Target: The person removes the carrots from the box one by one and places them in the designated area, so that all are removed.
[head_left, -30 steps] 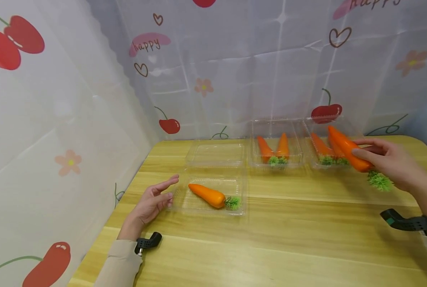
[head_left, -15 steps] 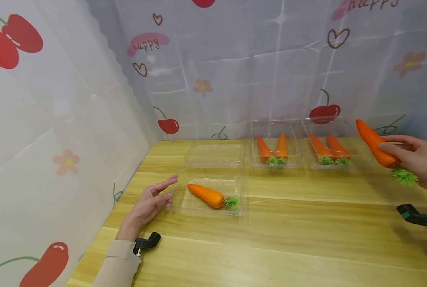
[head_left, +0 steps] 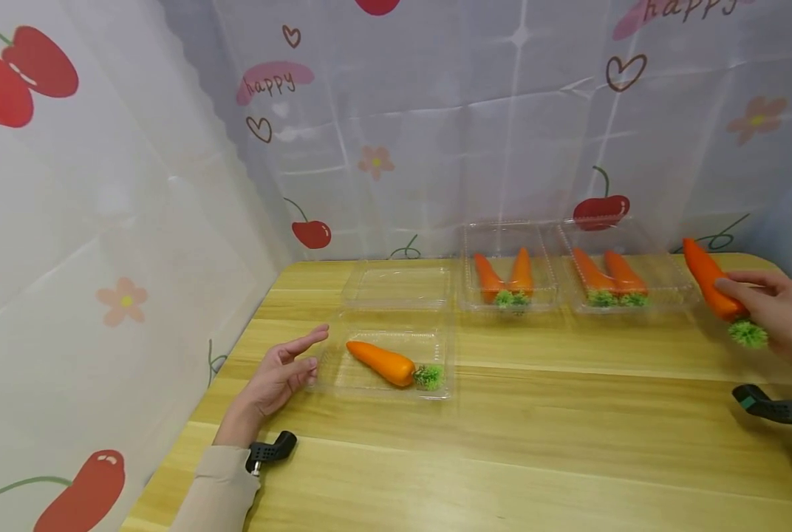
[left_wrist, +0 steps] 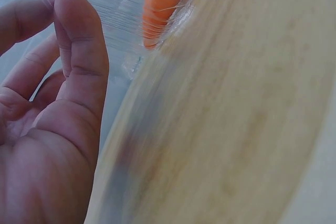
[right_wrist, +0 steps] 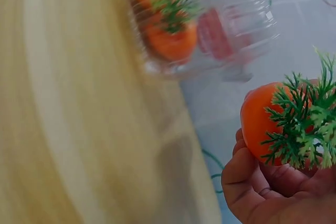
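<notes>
Right hand (head_left: 784,314) grips a carrot (head_left: 708,278) above the table's (head_left: 569,443) far right corner, tip pointing up and away, green top (right_wrist: 304,124) toward the wrist. Left hand (head_left: 279,373), fingers straight and spread, rests at the left edge of the near tray (head_left: 343,380), which holds one carrot (head_left: 383,362). Two far trays (head_left: 549,295) hold two carrots each.

The left hand (head_left: 278,373) lay low at the left with its fingers straight and loosely spread, palm turned inward, forearm in a beige sleeve, while the right hand (head_left: 783,316) was raised at the far right, fingers curled in a grip
</notes>
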Action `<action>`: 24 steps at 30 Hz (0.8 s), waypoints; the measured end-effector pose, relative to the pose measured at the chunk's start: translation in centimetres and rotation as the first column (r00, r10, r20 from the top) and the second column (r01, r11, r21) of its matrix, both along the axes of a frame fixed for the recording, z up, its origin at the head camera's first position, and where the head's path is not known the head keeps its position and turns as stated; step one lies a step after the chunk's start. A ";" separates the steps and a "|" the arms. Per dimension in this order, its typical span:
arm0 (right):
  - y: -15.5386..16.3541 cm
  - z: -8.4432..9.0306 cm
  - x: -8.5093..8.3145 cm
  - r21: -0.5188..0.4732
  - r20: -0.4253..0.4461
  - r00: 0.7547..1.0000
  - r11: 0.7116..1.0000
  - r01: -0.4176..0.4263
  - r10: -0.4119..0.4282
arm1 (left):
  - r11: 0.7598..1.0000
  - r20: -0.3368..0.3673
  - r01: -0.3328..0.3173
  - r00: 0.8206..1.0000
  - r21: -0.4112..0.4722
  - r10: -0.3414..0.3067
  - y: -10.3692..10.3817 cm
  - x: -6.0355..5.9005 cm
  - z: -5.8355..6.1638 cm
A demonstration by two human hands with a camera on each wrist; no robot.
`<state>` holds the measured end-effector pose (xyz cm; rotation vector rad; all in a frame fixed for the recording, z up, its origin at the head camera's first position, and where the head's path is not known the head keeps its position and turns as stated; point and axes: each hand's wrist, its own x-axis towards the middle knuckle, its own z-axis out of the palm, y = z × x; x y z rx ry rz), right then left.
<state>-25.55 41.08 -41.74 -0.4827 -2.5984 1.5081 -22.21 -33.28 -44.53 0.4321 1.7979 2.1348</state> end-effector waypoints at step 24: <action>-0.3 -2.6 -0.2 0.320 0.064 0.998 0.947 -0.028 0.008 | 1.000 -0.002 -0.003 1.000 -0.007 0.003 -0.1 0.0 -0.1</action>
